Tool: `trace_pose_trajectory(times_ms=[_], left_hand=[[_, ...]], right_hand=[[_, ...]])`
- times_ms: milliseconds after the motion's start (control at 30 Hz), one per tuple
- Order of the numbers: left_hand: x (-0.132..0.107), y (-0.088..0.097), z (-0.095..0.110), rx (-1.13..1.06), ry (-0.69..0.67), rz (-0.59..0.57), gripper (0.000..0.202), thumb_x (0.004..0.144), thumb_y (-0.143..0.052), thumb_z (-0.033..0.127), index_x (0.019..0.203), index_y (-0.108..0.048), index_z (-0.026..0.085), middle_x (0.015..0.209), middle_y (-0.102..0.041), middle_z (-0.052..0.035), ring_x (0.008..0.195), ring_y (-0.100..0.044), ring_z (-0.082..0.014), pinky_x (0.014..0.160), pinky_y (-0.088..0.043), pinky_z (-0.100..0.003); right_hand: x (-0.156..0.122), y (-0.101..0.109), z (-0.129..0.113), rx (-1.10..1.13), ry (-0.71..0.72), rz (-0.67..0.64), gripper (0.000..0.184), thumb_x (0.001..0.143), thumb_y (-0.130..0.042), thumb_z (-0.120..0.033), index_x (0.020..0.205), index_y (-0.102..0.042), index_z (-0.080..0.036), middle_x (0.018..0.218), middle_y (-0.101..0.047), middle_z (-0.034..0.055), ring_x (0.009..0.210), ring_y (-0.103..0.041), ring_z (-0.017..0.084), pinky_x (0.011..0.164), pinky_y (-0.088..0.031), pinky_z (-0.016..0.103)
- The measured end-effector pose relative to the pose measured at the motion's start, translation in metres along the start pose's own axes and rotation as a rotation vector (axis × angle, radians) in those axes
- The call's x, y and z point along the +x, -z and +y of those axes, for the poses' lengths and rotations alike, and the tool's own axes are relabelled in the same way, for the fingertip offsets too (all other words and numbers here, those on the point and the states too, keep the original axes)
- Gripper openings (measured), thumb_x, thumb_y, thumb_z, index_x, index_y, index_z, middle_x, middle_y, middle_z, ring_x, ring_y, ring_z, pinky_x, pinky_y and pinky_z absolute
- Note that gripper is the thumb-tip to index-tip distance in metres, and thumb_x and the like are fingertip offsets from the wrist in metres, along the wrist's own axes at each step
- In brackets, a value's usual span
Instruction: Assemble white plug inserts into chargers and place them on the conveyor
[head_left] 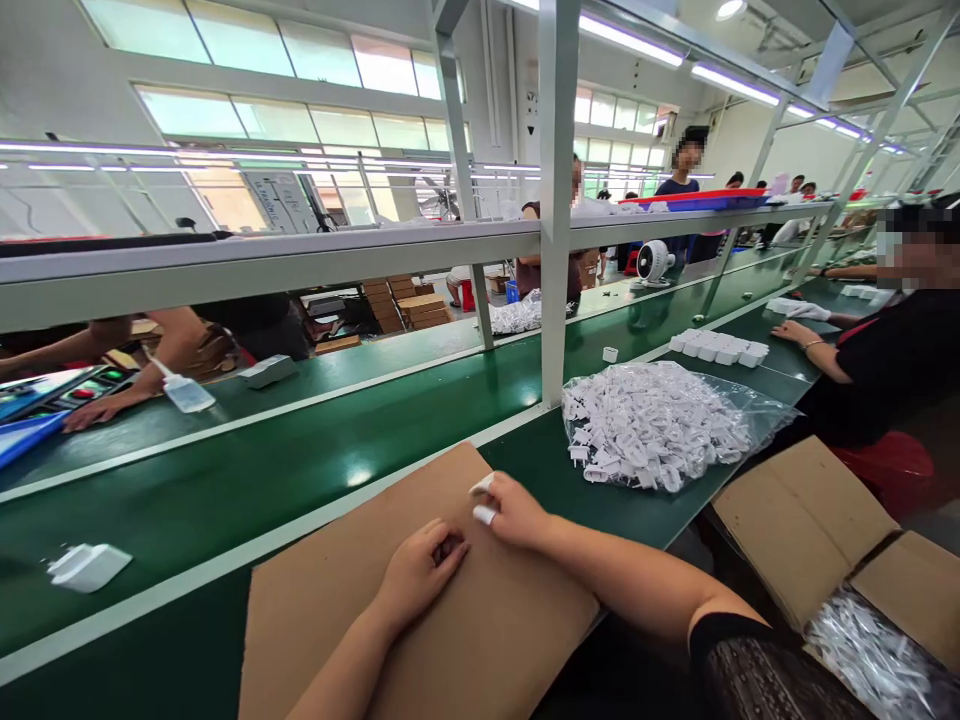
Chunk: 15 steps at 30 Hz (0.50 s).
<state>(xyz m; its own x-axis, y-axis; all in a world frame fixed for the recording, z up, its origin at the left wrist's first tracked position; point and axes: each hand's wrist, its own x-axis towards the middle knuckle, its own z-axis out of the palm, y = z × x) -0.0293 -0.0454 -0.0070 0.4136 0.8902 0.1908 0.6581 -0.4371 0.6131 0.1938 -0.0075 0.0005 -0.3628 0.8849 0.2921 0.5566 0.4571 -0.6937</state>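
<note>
Both my hands rest on a brown cardboard sheet (337, 590) at the near edge of the green bench. My left hand (420, 575) is curled shut, fingers folded under; whether anything is inside is hidden. My right hand (510, 510) lies just beyond it, fingers bent, with white finger cots on two fingertips, and I see nothing in it. A clear plastic bag of white plug parts (660, 425) lies to the right of my right hand, apart from it.
A green conveyor belt (300, 440) runs past, carrying a white housing (88, 566) at left. An open carton (825, 540) with bagged parts stands at my right. A co-worker sits at right near white parts (718, 347); other arms work across the belt.
</note>
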Motion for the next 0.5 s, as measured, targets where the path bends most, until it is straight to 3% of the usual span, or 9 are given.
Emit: trace_pose_trajectory(times_ms=[67, 133, 267, 400, 500], left_hand=[[0.0, 0.002, 0.0, -0.019, 0.0, -0.019, 0.03, 0.097, -0.054, 0.05, 0.092, -0.068, 0.023, 0.081, -0.062, -0.0027, 0.073, -0.058, -0.0186, 0.068, -0.045, -0.03], [-0.001, 0.003, 0.0, -0.03, 0.004, -0.031, 0.03, 0.098, -0.053, 0.05, 0.094, -0.069, 0.024, 0.083, -0.063, -0.0029, 0.074, -0.059, -0.0188, 0.069, -0.045, -0.031], [0.0, 0.004, -0.001, -0.034, 0.007, -0.033, 0.03, 0.097, -0.053, 0.05, 0.094, -0.069, 0.024, 0.085, -0.064, -0.0033, 0.072, -0.058, -0.0186, 0.069, -0.046, -0.032], [0.001, 0.003, -0.002, -0.036, -0.009, -0.036, 0.029, 0.097, -0.053, 0.048, 0.094, -0.069, 0.024, 0.083, -0.063, -0.0031, 0.073, -0.058, -0.0189, 0.069, -0.046, -0.032], [0.001, 0.003, -0.003, -0.039, -0.007, -0.04, 0.029, 0.097, -0.052, 0.048, 0.094, -0.069, 0.024, 0.083, -0.063, -0.0032, 0.073, -0.058, -0.0191, 0.069, -0.045, -0.032]], right_hand=[[0.005, 0.03, 0.014, -0.26, -0.137, 0.066, 0.031, 0.088, -0.069, -0.021, 0.12, -0.068, -0.023, 0.117, -0.066, 0.007, 0.105, -0.063, 0.02, 0.096, -0.05, 0.033], [0.008, 0.064, 0.033, -0.371, -0.271, 0.126, 0.038, 0.093, -0.061, -0.02, 0.13, -0.063, -0.019, 0.13, -0.061, 0.0124, 0.12, -0.057, 0.024, 0.108, -0.043, 0.038], [0.002, 0.124, 0.07, -0.554, -0.564, 0.179, 0.044, 0.091, -0.056, -0.019, 0.133, -0.058, -0.01, 0.134, -0.057, 0.0206, 0.128, -0.051, 0.032, 0.112, -0.037, 0.043], [-0.001, 0.164, 0.093, -0.702, -0.773, 0.178, 0.052, 0.084, -0.06, -0.019, 0.134, -0.057, -0.005, 0.141, -0.052, 0.0272, 0.134, -0.047, 0.039, 0.111, -0.036, 0.046], [0.008, 0.18, 0.102, -0.761, -0.859, 0.118, 0.06, 0.083, -0.062, -0.024, 0.139, -0.056, -0.006, 0.146, -0.051, 0.0277, 0.141, -0.042, 0.042, 0.114, -0.033, 0.051]])
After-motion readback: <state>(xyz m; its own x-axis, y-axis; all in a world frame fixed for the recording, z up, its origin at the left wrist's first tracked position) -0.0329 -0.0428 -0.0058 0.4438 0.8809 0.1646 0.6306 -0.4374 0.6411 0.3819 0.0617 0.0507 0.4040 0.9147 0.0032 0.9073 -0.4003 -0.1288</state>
